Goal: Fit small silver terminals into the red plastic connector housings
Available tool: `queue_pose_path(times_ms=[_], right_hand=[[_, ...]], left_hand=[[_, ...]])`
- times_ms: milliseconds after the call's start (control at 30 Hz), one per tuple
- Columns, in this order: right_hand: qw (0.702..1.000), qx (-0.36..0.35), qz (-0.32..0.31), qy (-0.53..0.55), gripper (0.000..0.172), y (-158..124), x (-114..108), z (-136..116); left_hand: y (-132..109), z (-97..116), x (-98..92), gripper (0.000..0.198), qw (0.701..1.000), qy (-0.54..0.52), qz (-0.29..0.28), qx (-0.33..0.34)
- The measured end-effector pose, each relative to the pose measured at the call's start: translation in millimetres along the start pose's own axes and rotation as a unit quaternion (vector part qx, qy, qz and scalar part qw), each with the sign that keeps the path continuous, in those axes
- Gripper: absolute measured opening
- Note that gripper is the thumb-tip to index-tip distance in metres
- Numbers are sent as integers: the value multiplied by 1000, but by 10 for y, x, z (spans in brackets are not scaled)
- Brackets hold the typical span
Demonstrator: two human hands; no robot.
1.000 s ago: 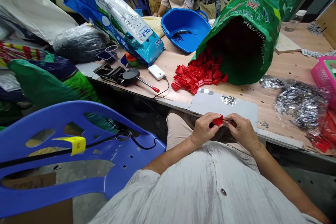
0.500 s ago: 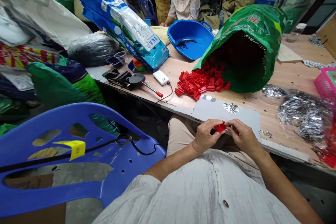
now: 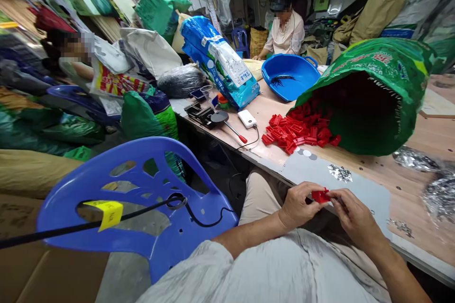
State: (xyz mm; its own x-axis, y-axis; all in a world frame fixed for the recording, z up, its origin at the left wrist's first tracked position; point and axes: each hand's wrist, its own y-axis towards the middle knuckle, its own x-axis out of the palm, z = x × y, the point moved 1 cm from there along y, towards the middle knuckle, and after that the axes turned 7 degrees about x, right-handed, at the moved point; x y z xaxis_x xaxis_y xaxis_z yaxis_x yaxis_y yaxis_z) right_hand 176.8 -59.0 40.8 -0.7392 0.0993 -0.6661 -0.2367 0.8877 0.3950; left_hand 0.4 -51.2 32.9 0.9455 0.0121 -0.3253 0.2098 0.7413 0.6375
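Just in front of the table edge, over my lap, my left hand (image 3: 301,205) pinches a small red plastic part (image 3: 320,195) between thumb and fingers. My right hand (image 3: 355,213) meets the part's right side with its fingertips pressed together; whatever lies between them is too small to make out. On the table beyond, a pile of similar red parts (image 3: 295,130) spills from the mouth of a green woven sack (image 3: 408,90) lying on its side. Small shiny metal pieces (image 3: 340,173) lie on a grey sheet (image 3: 305,174) near my hands, with several more (image 3: 401,227) to the right.
A hand-lever tool (image 3: 216,118) and a white power bank (image 3: 247,119) with a cable sit left of the pile. Behind stand a blue basin (image 3: 289,73) and a blue bag (image 3: 227,71). A blue plastic chair (image 3: 142,189) is at my left. Two other people sit farther off.
My view has swung left and up, so the table appears farther right and lower, and a second person has come into view. Both hands stay together at the red part.
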Motion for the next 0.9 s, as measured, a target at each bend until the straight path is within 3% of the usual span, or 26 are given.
queue_pose_path(times_ms=[133,267,400,567,900], right_hand=[[1000,-12,0,14,15,-5,26,38],[999,23,-13,45,18,2,-15,-21],[992,100,-13,72,21,44,-147,-129],[975,208,19,70,24,65,-214,-114],[973,214,0,84,25,101,-145,-171]], left_hand=[[-22,-13,14,28,1000,1,-5,30],[-1,18,-8,27,1000,-4,8,30],[80,71,-77,26,1000,-6,26,-8],[140,83,-114,28,999,-3,32,-8],[116,106,-87,26,999,3,31,10]])
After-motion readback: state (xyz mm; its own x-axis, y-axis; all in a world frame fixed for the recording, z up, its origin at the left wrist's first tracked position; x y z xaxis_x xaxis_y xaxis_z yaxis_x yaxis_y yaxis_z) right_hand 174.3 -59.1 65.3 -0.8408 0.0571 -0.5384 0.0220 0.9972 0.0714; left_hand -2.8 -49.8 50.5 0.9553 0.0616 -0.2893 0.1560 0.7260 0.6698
